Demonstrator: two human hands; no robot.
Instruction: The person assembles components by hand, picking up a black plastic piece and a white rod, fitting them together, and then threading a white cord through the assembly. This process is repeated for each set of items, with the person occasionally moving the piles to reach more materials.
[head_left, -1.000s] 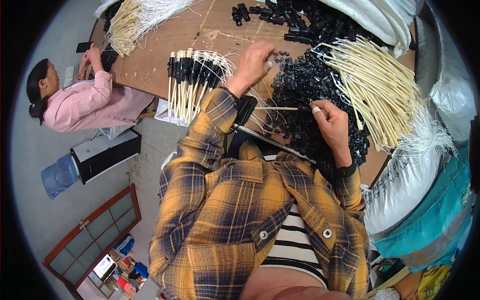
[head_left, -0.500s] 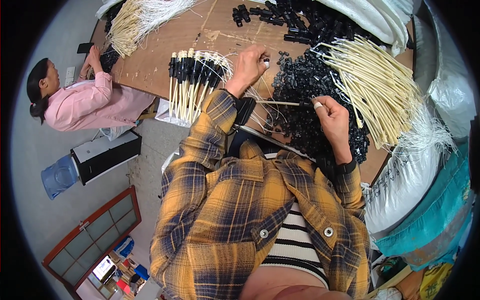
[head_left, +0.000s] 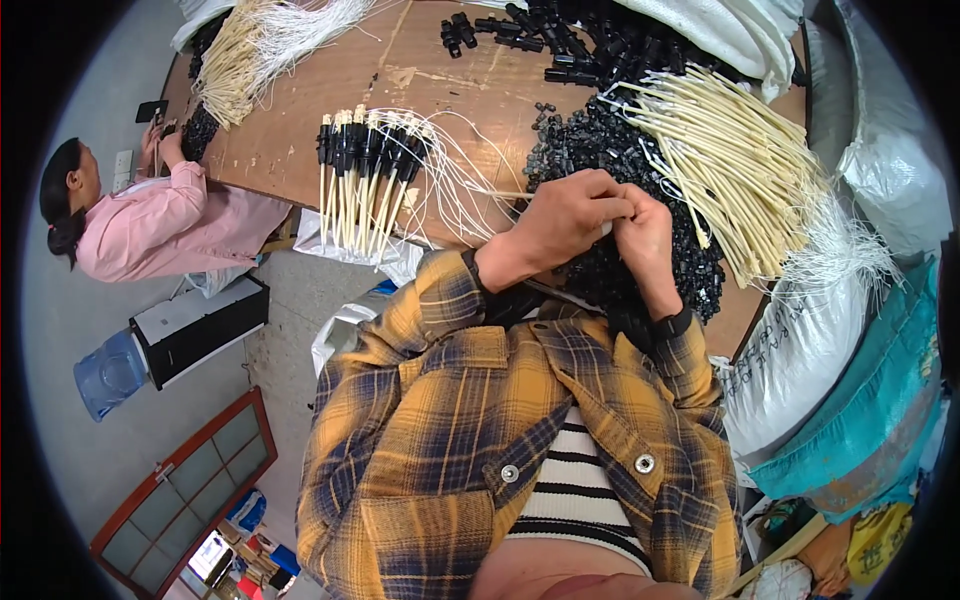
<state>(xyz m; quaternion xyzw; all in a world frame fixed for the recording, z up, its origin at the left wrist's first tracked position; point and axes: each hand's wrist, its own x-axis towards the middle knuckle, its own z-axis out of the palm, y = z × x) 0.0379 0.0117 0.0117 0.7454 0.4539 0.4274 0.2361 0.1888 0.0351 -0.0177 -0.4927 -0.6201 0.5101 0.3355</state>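
My left hand [head_left: 565, 222] and my right hand [head_left: 646, 240] meet over the heap of small black plastic parts [head_left: 590, 140]. Both are closed, fingertips pinched together and touching. A thin cream tube [head_left: 500, 194] sticks out to the left from behind my left hand; its other end, toward my right fingertips, is hidden. What my left fingers pinch cannot be made out. To the left lies a row of cream tubes with black holders [head_left: 355, 155] fitted on them, their white wires [head_left: 455, 180] trailing right toward my left wrist.
A large bundle of cream tubes [head_left: 730, 170] with white wires lies at the right. Black cylindrical holders [head_left: 575, 45] are piled at the back beside a white sack [head_left: 740, 40]. Full sacks [head_left: 800, 360] stand along the right edge. A person in pink [head_left: 165, 215] sits at the far left.
My left hand has moved right and down to meet my right hand, which has shifted slightly left. The view has shifted a little. The cream tube is now mostly hidden behind my left hand.
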